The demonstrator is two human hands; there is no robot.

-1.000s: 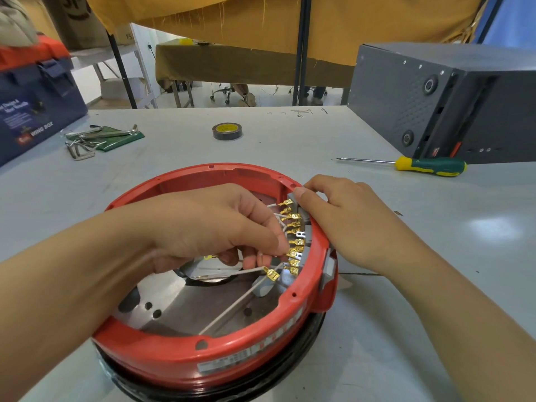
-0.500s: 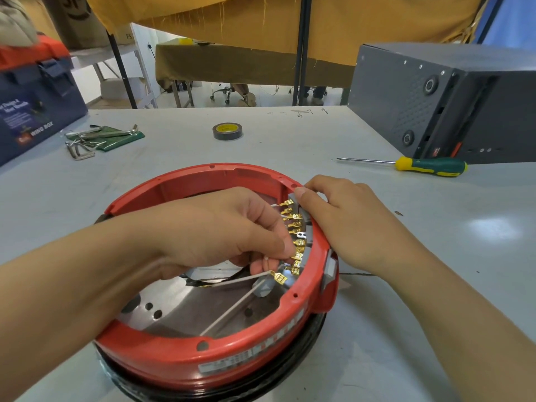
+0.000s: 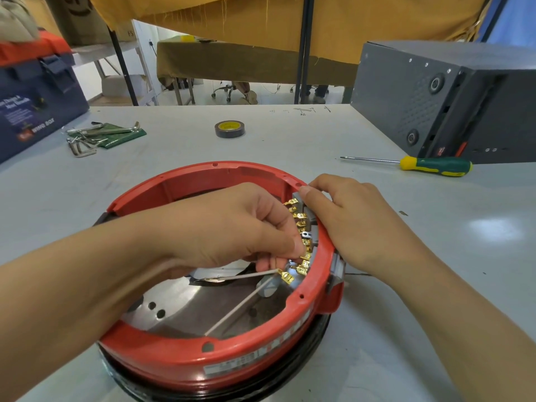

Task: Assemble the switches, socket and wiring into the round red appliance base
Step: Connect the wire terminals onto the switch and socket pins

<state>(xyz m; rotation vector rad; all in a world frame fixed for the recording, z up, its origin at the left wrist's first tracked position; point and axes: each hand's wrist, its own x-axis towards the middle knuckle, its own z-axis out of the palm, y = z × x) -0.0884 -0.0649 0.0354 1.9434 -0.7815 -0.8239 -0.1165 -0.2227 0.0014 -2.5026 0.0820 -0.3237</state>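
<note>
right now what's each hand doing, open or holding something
Left hand: fingers curled, pinching a brass terminal inside the red base.
Right hand: gripping the base's rim, thumb on the grey switch block.

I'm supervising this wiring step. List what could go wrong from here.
1. The left hand works among closely packed brass spade terminals; a connector could land on the wrong tab.
2. The loose white wire might snag.
3. The right hand steadies the round red plastic base; pushing could shift it.
</note>
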